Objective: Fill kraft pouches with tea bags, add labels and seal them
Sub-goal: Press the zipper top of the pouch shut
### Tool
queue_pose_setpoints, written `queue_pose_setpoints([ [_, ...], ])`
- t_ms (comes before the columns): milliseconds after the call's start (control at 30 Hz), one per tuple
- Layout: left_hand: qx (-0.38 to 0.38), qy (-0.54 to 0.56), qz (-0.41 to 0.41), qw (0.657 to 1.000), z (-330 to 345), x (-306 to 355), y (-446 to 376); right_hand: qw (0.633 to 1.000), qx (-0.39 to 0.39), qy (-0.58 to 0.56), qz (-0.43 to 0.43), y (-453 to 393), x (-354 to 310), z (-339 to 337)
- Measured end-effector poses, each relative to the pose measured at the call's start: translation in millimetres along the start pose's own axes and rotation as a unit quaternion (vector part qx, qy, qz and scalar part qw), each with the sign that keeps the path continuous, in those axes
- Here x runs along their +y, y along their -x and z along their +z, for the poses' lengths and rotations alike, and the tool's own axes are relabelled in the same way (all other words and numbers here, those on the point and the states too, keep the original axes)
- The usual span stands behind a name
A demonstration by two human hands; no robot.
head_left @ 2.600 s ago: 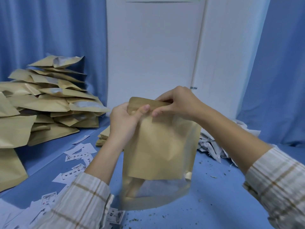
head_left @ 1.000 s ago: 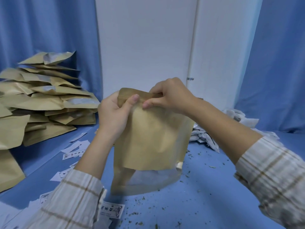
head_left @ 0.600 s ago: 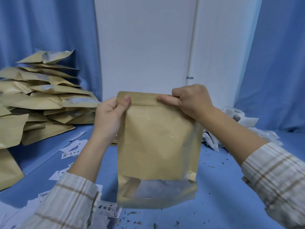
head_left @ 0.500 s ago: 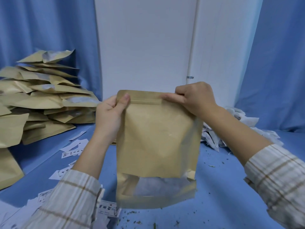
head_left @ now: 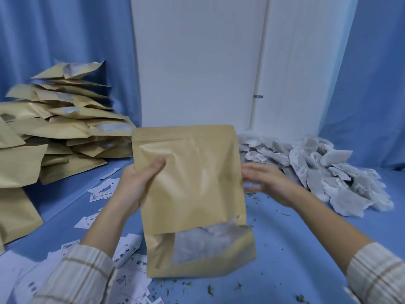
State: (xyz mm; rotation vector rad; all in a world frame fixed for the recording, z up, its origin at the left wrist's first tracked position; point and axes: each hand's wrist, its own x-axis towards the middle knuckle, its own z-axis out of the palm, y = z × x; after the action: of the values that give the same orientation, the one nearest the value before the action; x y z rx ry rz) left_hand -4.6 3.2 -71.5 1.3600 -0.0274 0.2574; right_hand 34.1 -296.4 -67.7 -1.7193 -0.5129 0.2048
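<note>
Nearest: scattered white printed paper labels (head_left: 129, 263) lie loose on the blue-covered desk (head_left: 295, 255) at lower left, some under the left sleeve. Green-brown leaf crumbs dot the desk near the front edge.

Centre, held up off the desk: a tall tan kraft stand-up pouch with a clear window low on its front (head_left: 192, 194). Through the window pale tea bags show, filling only the bottom; the upper body looks slack. The top strip lies flat and closed along the zip line, so the pouch is probably sealed, though the seam cannot be checked from here.

Left hand (head_left: 135, 185) grips the pouch's left edge at mid-height, thumb across the front, fingers behind. It alone carries the pouch, upright, likely so the contents settle to the base. Right hand (head_left: 265, 183) is just beside the right edge, fingers spread and loose, holding nothing; blurred, and contact with the pouch cannot be told.

Further right: a heap of loose white tea bags (head_left: 317, 172) on the desk, the supply for filling, within reach of the right hand.

Far left: a tall, untidy stack of tan kraft pouches (head_left: 61, 132) against the blue curtain (head_left: 54, 36), several showing windows. Whether filled, cannot tell.

Behind: white wall panel (head_left: 197, 62).
</note>
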Motion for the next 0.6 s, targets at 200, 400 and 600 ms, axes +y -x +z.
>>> queue_pose_setpoints([
  [200, -0.061, 0.070, -0.031, 0.995, 0, 16, -10, 0.994, 0.013, -0.107, 0.023, 2, 31, 39],
  [400, -0.212, 0.023, -0.165, 0.963, -21, 6, 16, 0.958, 0.091, -0.269, 0.037, -10, 23, 51],
  [600, -0.179, 0.284, -0.152, 0.930, -48, -4, 38, 0.931, 0.092, -0.346, 0.069, -13, 21, 93],
])
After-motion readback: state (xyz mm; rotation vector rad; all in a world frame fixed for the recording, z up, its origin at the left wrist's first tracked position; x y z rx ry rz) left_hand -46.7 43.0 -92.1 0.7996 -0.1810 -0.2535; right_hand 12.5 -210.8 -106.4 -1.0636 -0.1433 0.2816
